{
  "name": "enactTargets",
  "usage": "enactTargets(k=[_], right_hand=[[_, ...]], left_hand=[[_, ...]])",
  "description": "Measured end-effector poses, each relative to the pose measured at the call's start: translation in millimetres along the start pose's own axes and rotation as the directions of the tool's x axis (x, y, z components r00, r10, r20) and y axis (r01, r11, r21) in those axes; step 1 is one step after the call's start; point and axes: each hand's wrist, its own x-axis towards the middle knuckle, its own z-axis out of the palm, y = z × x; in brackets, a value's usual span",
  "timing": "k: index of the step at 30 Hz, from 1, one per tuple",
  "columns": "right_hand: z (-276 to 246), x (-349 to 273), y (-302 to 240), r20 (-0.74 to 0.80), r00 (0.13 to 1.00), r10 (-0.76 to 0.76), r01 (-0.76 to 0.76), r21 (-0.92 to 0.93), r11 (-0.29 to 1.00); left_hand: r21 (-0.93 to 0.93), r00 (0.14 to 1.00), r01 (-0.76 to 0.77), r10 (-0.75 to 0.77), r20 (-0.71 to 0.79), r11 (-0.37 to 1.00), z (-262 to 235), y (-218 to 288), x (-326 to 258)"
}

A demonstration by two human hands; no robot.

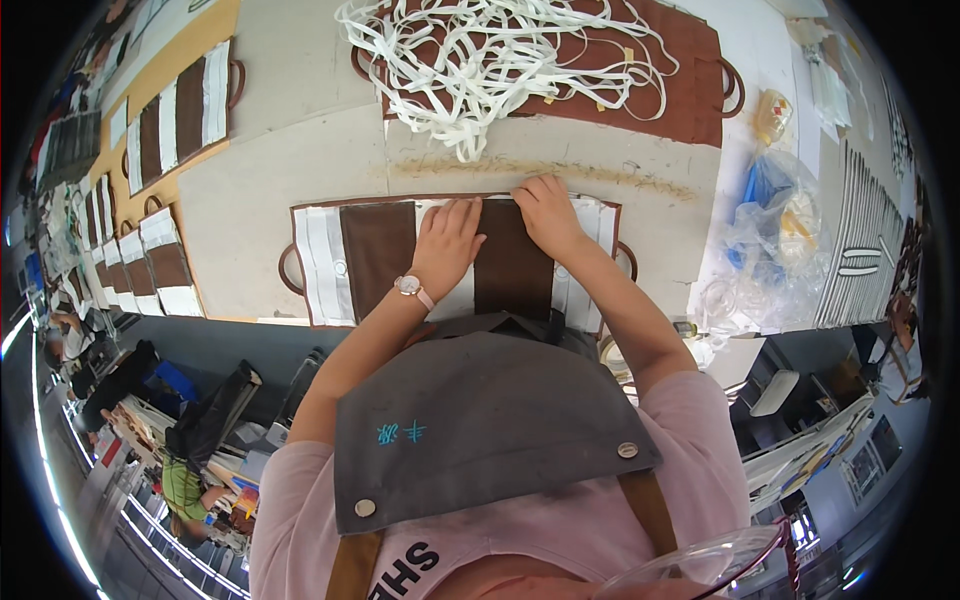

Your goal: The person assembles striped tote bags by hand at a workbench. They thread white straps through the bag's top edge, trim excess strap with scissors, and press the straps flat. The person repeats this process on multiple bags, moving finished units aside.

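A flat fabric panel (513,258) with brown and white stripes and a brown loop at each end lies on the table before me. My left hand (450,240) rests on its middle, fingers stretched out together toward the far edge. At that far edge, a little to the right, my right hand (548,215) has its fingers bent and closed on the border. The fingertips of the right hand are partly hidden, so the exact grip is hard to see.
Beyond the panel, a tangle of white tape (480,75) lies on a brown cloth (690,75). Similar striped panels (178,115) lie at the left. On the right are a small bottle (773,117), clear plastic bags (785,225) and a stack of striped material (860,240).
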Motion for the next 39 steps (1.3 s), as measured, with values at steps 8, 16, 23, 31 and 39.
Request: enactTargets(k=[8,16,23,31,39], right_hand=[[-4,2,-2,0.037,0.995,-0.088,0.088,-0.019,0.996],[-5,1,-5,0.104,0.984,-0.143,0.157,-0.139,0.978],[-1,1,-5,0.029,0.983,-0.181,0.183,-0.149,0.972],[-5,0,4,0.030,0.997,0.075,-0.074,-0.028,0.997],[-13,8,13,0.106,0.992,0.070,-0.074,0.036,0.997]], left_hand=[[-0.045,0.996,-0.075,0.077,0.046,0.996,-3,-6,13],[0.007,0.995,-0.102,0.102,-0.003,0.995,0,-3,14],[0.142,0.994,-0.099,0.093,0.052,0.985,6,8,17],[0.088,0.996,-0.093,0.092,0.017,0.992,8,21,16],[0.048,1.000,-0.010,0.009,0.006,0.999,12,35,18]])
